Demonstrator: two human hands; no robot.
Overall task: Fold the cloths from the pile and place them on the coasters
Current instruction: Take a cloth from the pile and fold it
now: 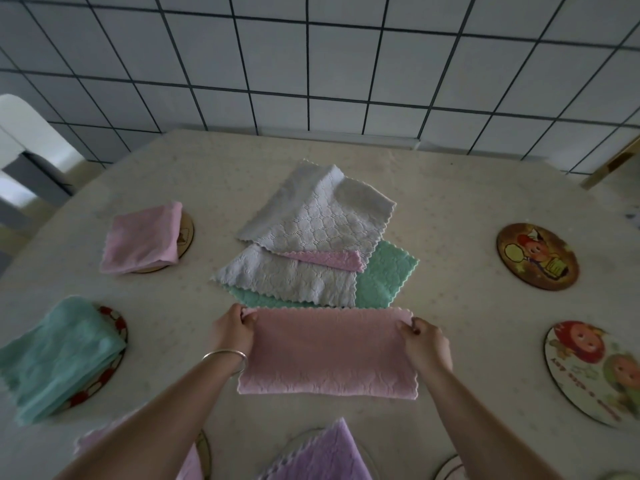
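Observation:
A pink cloth [327, 355], folded into a wide strip, lies on the table in front of me. My left hand [232, 329] pinches its far left corner and my right hand [424, 342] pinches its far right corner. Just beyond it sits the pile [311, 244]: grey-white cloths on top, a pink one between them and a green one underneath. Folded cloths rest on coasters: a pink one [142, 239] at the far left, a green one [57, 358] at the near left, a purple one [318, 455] at the bottom edge.
Two bare round coasters lie on the right: a dark one [536, 256] farther away and a pale one [595, 374] nearer. Another pink cloth [188, 462] shows under my left arm at the bottom. A tiled wall [311, 64] stands behind the table [450, 202].

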